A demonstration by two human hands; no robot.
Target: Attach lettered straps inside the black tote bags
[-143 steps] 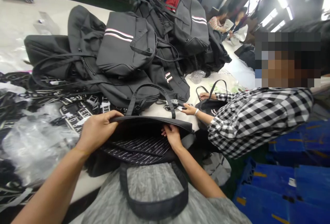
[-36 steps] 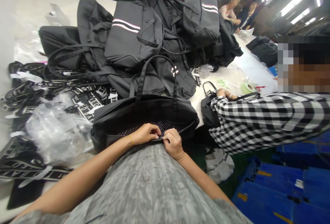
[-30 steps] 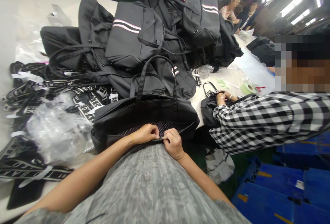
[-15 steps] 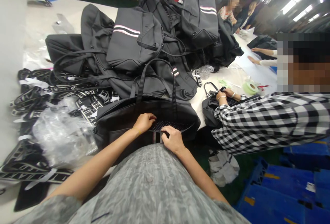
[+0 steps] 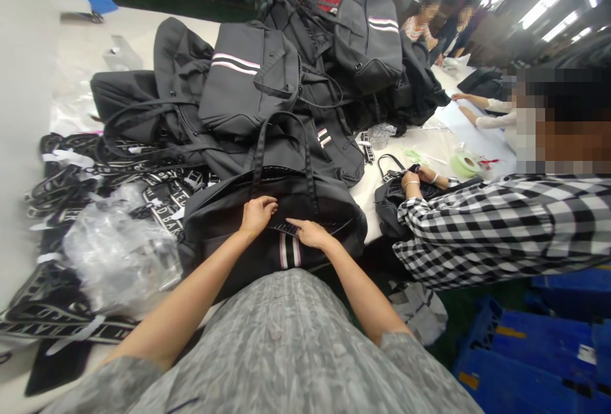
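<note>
Both hands have slid up off the near rim since a second ago, left hand (image 5: 256,213) fingers curled pinching the black tote bag (image 5: 272,223) opening at the bench edge, right hand (image 5: 310,234) fingers flat and together, so I'd keep that seam taut.

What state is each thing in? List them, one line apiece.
Black bag: upright at the table edge, mouth partly open, handles up.
Left hand: fingers curled on the bag's top edge.
Right hand: flat on the bag's opening, index finger out.
Pile of black bags: heaped, lying flat.
Plastic wrap: crumpled.
Printed straps: loose, tangled.
</note>
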